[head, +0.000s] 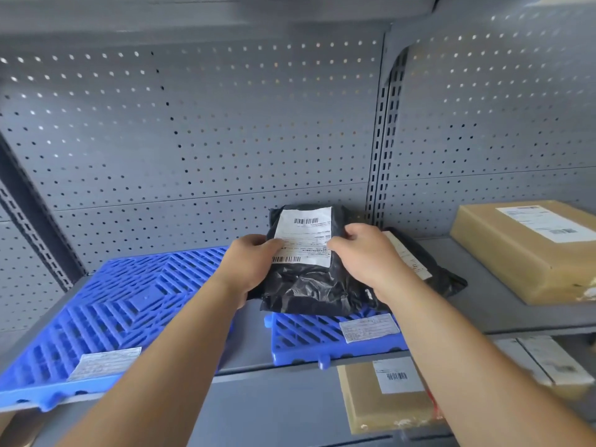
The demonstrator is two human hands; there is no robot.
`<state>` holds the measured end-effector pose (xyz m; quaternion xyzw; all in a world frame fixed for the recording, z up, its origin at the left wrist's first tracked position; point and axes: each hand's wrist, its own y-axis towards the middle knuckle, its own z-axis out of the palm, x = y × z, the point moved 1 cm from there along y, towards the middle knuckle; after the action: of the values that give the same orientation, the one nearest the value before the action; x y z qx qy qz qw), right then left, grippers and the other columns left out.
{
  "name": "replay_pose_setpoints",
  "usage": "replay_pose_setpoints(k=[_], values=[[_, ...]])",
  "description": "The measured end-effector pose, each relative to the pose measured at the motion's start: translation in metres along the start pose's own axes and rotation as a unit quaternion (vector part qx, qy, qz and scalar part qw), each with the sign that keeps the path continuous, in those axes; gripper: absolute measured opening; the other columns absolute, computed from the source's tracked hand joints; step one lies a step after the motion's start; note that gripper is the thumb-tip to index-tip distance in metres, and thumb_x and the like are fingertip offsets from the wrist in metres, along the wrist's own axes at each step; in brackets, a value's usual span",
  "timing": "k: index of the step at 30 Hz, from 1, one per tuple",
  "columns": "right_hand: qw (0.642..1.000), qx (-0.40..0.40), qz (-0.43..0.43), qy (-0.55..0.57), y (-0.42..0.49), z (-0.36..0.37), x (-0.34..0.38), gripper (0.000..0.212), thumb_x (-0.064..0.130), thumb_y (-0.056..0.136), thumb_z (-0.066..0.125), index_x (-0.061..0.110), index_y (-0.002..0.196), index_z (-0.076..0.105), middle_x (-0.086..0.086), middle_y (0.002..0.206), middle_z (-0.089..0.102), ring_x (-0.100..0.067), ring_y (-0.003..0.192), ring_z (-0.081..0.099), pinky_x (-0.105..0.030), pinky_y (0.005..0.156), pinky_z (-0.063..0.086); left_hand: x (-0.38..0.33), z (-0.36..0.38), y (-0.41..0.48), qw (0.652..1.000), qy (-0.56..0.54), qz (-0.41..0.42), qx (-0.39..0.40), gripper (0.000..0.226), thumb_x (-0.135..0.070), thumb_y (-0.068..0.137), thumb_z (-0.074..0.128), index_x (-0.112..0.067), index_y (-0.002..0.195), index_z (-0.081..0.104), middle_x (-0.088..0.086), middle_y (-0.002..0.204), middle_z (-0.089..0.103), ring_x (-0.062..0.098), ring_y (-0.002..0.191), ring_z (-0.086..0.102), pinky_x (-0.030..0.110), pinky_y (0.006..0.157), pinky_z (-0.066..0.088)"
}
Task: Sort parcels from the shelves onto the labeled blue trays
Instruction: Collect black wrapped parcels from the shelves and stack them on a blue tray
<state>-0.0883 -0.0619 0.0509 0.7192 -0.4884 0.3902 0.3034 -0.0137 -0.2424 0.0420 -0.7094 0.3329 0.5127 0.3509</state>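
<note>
Grey pegboard shelving (193, 140) fills the view, with two blue trays side by side on the middle shelf (483, 301). We see the left tray (129, 304) holding nothing but its paper label (104, 362) at the front edge. The right tray (306, 333) has its own label (369, 327) and is mostly covered. Both hands are clamped on one black poly parcel (309, 285). The left hand (248, 266) curls round its left edge and the right hand (364, 256) grips its right edge, thumbs on the white shipping label. This parcel sits over the back of the right tray, tilted up toward us; we cannot tell if it rests on the tray or is held just above it. A second black parcel (448, 282) lies just behind the right hand, partly off the tray's right side; we cannot say whether it counts as sorted. We judge the task early to midway: at most one or two parcels are at the right tray and none are on the left one. Left to sort: a brown box (522, 253) on the shelf well to the right, a tan padded parcel (371, 404) on the shelf below, and a pale parcel (548, 362) beside it. The label text is too small to read, so we cannot check that the tray matches.
</note>
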Motion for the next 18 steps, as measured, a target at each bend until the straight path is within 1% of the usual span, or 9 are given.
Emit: replay_pose_setpoints(k=[3, 5, 8, 10, 13, 14, 16, 17, 18], values=[[0.999, 0.005, 0.006, -0.037, 0.003, 0.006, 0.0, 0.032, 0.035, 0.083, 0.054, 0.007, 0.094, 0.066, -0.009, 0.078, 0.07, -0.022, 0.065, 0.061, -0.034, 0.058, 0.041, 0.007, -0.003, 0.005, 1.0, 0.014, -0.005, 0.015, 0.021, -0.027, 0.098, 0.062, -0.009, 0.102, 0.072, 0.004, 0.072, 0.073, 0.012, 0.044, 0.064, 0.019, 0.041, 0.047], [0.998, 0.003, 0.006, -0.056, 0.004, 0.008, 0.002, 0.034, 0.036, 0.082, 0.053, 0.008, 0.095, 0.067, -0.012, 0.081, 0.071, -0.022, 0.065, 0.06, -0.034, 0.058, 0.041, 0.009, -0.005, 0.007, 1.0, 0.016, -0.009, 0.024, 0.021, -0.027, 0.098, 0.062, -0.01, 0.103, 0.073, 0.008, 0.08, 0.077, 0.017, 0.053, 0.069, 0.021, 0.046, 0.05], [0.997, 0.0, 0.015, -0.072, 0.004, 0.011, 0.007, 0.032, 0.036, 0.084, 0.053, 0.006, 0.092, 0.063, -0.003, 0.072, 0.061, -0.022, 0.062, 0.056, -0.033, 0.057, 0.039, 0.012, -0.01, 0.011, 0.999, 0.005, -0.02, 0.041, 0.022, -0.027, 0.098, 0.062, -0.01, 0.105, 0.073, 0.012, 0.087, 0.079, 0.026, 0.067, 0.075, 0.025, 0.05, 0.053], [0.997, -0.002, 0.023, -0.075, 0.003, 0.012, 0.009, 0.032, 0.036, 0.087, 0.053, 0.005, 0.092, 0.06, -0.001, 0.072, 0.054, -0.019, 0.063, 0.051, -0.033, 0.057, 0.037, 0.012, -0.014, 0.012, 0.998, 0.008, -0.015, 0.054, 0.023, -0.029, 0.098, 0.062, -0.011, 0.108, 0.073, 0.01, 0.087, 0.08, 0.025, 0.069, 0.076, 0.023, 0.049, 0.051], [0.997, -0.013, 0.017, -0.071, 0.0, 0.011, 0.011, 0.03, 0.037, 0.09, 0.053, 0.011, 0.102, 0.059, 0.002, 0.08, 0.061, -0.022, 0.074, 0.061, -0.036, 0.064, 0.046, 0.015, -0.019, 0.014, 0.999, 0.001, -0.008, 0.05, 0.023, -0.032, 0.097, 0.064, -0.016, 0.112, 0.071, 0.005, 0.089, 0.08, 0.02, 0.07, 0.076, 0.023, 0.051, 0.053], [0.997, -0.019, 0.015, -0.071, -0.002, 0.011, 0.012, 0.029, 0.037, 0.092, 0.053, 0.014, 0.109, 0.058, 0.002, 0.086, 0.062, -0.022, 0.083, 0.065, -0.038, 0.073, 0.051, 0.015, -0.021, 0.015, 0.999, -0.002, -0.006, 0.039, 0.025, -0.034, 0.095, 0.065, -0.018, 0.114, 0.07, 0.004, 0.093, 0.08, 0.021, 0.073, 0.077, 0.027, 0.055, 0.056], [0.997, -0.028, 0.006, -0.077, -0.005, 0.009, 0.015, 0.032, 0.036, 0.095, 0.053, 0.019, 0.123, 0.053, 0.0, 0.1, 0.062, -0.02, 0.092, 0.063, -0.041, 0.087, 0.052, 0.016, -0.022, 0.018, 1.0, 0.0, 0.003, 0.018, 0.037, -0.04, 0.09, 0.068, -0.022, 0.123, 0.066, 0.003, 0.107, 0.076, 0.024, 0.086, 0.077, 0.04, 0.073, 0.064], [0.996, -0.035, -0.002, -0.082, -0.005, 0.009, 0.015, 0.034, 0.036, 0.096, 0.053, 0.02, 0.127, 0.052, -0.002, 0.108, 0.063, -0.019, 0.092, 0.06, -0.04, 0.089, 0.052, 0.016, -0.022, 0.018, 1.0, 0.008, 0.012, 0.01, 0.041, -0.041, 0.09, 0.068, -0.023, 0.126, 0.063, 0.001, 0.113, 0.073, 0.024, 0.09, 0.076, 0.043, 0.08, 0.063], [0.995, -0.043, -0.008, -0.089, -0.005, 0.009, 0.016, 0.037, 0.036, 0.096, 0.053, 0.02, 0.13, 0.051, -0.003, 0.115, 0.062, -0.018, 0.093, 0.057, -0.039, 0.088, 0.051, 0.015, -0.021, 0.017, 1.0, 0.019, 0.025, 0.003, 0.042, -0.042, 0.091, 0.067, -0.024, 0.128, 0.06, -0.002, 0.117, 0.07, 0.022, 0.093, 0.074, 0.041, 0.083, 0.062]])
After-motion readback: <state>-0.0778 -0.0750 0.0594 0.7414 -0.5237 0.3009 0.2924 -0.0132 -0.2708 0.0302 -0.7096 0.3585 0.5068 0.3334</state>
